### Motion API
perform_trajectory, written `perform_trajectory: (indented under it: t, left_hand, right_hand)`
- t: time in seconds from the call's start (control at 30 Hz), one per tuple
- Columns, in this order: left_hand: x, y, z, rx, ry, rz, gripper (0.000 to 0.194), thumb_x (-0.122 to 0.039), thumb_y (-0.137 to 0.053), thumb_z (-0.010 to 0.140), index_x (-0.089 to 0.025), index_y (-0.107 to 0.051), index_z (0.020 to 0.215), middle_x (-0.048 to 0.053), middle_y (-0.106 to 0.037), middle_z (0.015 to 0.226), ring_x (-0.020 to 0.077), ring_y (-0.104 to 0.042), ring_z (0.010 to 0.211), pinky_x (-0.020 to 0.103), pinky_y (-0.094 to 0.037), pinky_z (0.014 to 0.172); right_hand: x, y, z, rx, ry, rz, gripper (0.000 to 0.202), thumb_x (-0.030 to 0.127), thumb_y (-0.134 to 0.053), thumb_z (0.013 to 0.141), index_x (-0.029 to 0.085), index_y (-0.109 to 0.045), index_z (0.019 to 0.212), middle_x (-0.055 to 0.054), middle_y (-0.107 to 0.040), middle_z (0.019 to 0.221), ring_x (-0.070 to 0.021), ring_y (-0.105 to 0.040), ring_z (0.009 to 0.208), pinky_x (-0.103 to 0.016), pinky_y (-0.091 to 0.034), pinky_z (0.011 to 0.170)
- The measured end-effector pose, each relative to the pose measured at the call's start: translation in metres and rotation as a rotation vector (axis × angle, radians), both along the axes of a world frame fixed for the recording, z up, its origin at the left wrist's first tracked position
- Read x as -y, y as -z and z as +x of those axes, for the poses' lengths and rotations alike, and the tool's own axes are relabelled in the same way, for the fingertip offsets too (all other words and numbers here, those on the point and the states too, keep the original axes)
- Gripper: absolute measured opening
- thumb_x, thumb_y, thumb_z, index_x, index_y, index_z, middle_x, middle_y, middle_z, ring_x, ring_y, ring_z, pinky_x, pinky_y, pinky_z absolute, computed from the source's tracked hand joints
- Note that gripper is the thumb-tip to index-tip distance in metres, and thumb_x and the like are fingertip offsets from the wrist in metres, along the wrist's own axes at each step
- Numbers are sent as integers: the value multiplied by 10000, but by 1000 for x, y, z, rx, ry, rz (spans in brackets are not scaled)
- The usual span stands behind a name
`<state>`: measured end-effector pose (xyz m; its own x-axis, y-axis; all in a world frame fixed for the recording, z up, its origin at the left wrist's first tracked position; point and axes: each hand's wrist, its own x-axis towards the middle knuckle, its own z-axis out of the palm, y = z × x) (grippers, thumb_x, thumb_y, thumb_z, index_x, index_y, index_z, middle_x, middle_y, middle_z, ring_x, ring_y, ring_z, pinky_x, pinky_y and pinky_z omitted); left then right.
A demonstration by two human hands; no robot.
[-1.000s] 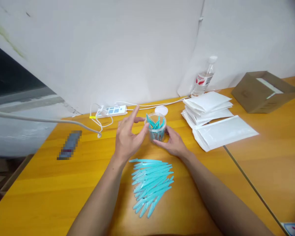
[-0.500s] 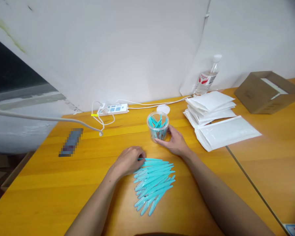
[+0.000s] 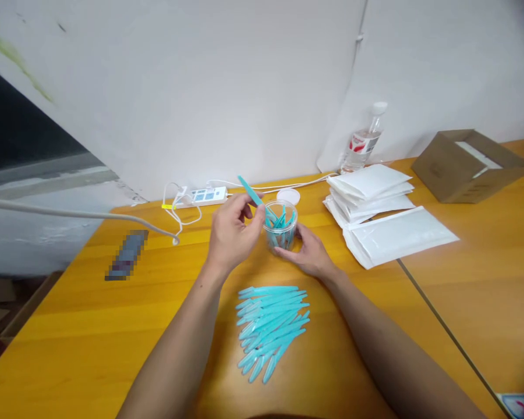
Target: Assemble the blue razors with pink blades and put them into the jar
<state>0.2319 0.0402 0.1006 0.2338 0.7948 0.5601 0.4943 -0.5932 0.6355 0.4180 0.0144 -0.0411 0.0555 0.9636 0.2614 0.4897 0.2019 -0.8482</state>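
Note:
My left hand [image 3: 236, 230] pinches one teal eyebrow razor [image 3: 250, 191] between thumb and fingers, its far end slanting up to the left. That hand is raised right beside the rim of a clear round plastic jar [image 3: 281, 238]. Inside the jar, several teal razors [image 3: 280, 220] stand at mixed angles. My right hand [image 3: 310, 251] is curled around the jar's lower right side, thumb in front, while the jar stands on the table. Closer to me lies a fanned pile of teal razors [image 3: 273, 326], some with clear covers over their blade ends.
A white lid [image 3: 288, 196] lies behind the jar. White padded envelopes [image 3: 371, 198], a water bottle [image 3: 362, 142] and an open cardboard box [image 3: 467, 169] stand to the right. A power strip [image 3: 205, 196] with cables lies by the wall; a blurred dark object [image 3: 126, 256] is at left.
My left hand has lifted a razor off the top of the pile and carried it up and forward to the jar's rim. My right hand has stayed around the jar.

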Motion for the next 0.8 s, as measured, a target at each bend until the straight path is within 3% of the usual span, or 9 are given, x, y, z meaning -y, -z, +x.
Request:
perform_trajectory:
  t: [0.1, 0.2, 0.3, 0.37, 0.53, 0.67, 0.8]
  left_hand:
    - [-2, 16, -3, -79, -22, -57, 268, -289, -658, 884, -198, -689, 1134, 23, -683, 921, 118, -526, 711, 251, -452, 686]
    - [11, 29, -26, -85, -92, -141, 230, -340, -659, 886, -199, -697, 1064, 24, -695, 935, 121, -525, 710, 251, -446, 683]
    - [27, 44, -47, -295, 116, -381, 158, -329, -625, 899, -215, -733, 899, 7, -708, 842, 130, -575, 705, 247, -446, 676]
    - [35, 56, -52, -474, 285, -532, 155, -301, -619, 888, -241, -760, 905, 5, -731, 889, 142, -622, 751, 248, -458, 706]
    - [45, 79, -44, -675, 332, -569, 170, -242, -630, 825, -270, -767, 921, 10, -734, 981, 172, -657, 848, 259, -457, 756]
    - [45, 81, -39, -714, 339, -579, 125, -197, -608, 802, -237, -724, 820, -1, -704, 811, 151, -619, 731, 244, -423, 657]
    - [47, 64, -50, -539, 340, -645, 143, -234, -574, 876, -214, -713, 904, -6, -677, 751, 123, -581, 657, 223, -431, 605]
  right_hand:
    - [-1, 0, 1, 4, -15, -2, 637, 532, -788, 725, 241, -586, 1254, -89, -678, 1217, -268, -641, 1110, -435, -508, 979]
    - [-1, -2, 2, 5, -25, 10, 634, 528, -788, 730, 247, -581, 1260, -83, -677, 1222, -261, -639, 1114, -422, -504, 988]
    - [-1, -2, 2, 5, -22, 12, 609, 521, -789, 731, 245, -588, 1235, -77, -688, 1192, -257, -647, 1087, -413, -507, 977]
    - [-1, -2, 2, 12, -17, 10, 601, 525, -787, 730, 237, -590, 1218, -76, -693, 1174, -259, -651, 1072, -413, -509, 968]
    - [0, -3, 1, 23, -7, 12, 597, 531, -787, 728, 235, -588, 1207, -74, -694, 1168, -264, -652, 1068, -408, -509, 958]
    - [0, -3, 1, 23, -2, 13, 584, 523, -787, 729, 236, -596, 1201, -80, -696, 1166, -270, -651, 1070, -412, -511, 955]
    - [-1, -2, 1, 11, -14, 15, 608, 528, -786, 729, 234, -592, 1226, -85, -694, 1175, -267, -650, 1079, -418, -506, 974]
